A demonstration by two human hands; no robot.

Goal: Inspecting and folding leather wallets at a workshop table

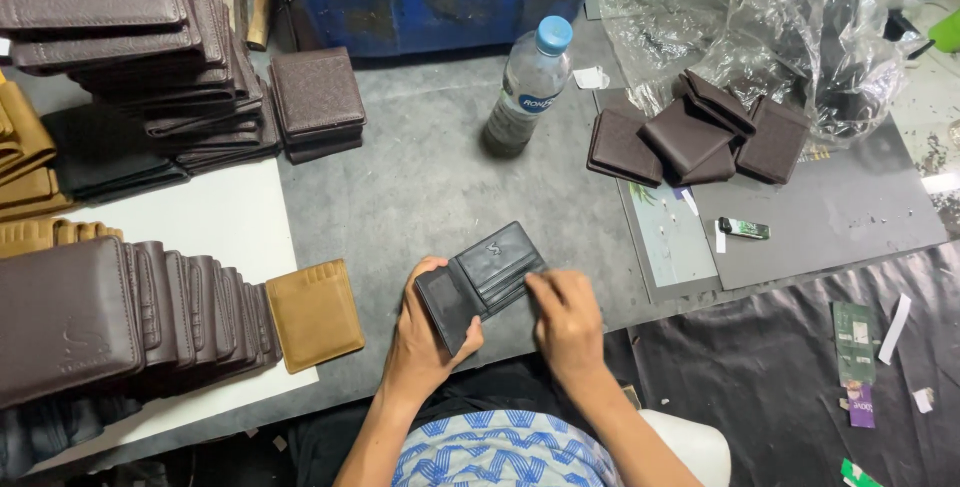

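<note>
GRIP: I see left hand (425, 332) closed around the black wallet (482, 282), which lies open; right hand (565, 317) presses its fingers on the inner side, pinching it | PLACE: wallet held low over grey table (420, 187), just before the body | AROUND: tan wallet (314, 314) near at left; water bottle (525, 87) behind; pile of brown wallets (695, 137) far right

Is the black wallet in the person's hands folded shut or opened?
Opened: the black wallet is spread, inner card slots showing, left hand gripping one flap.
</note>
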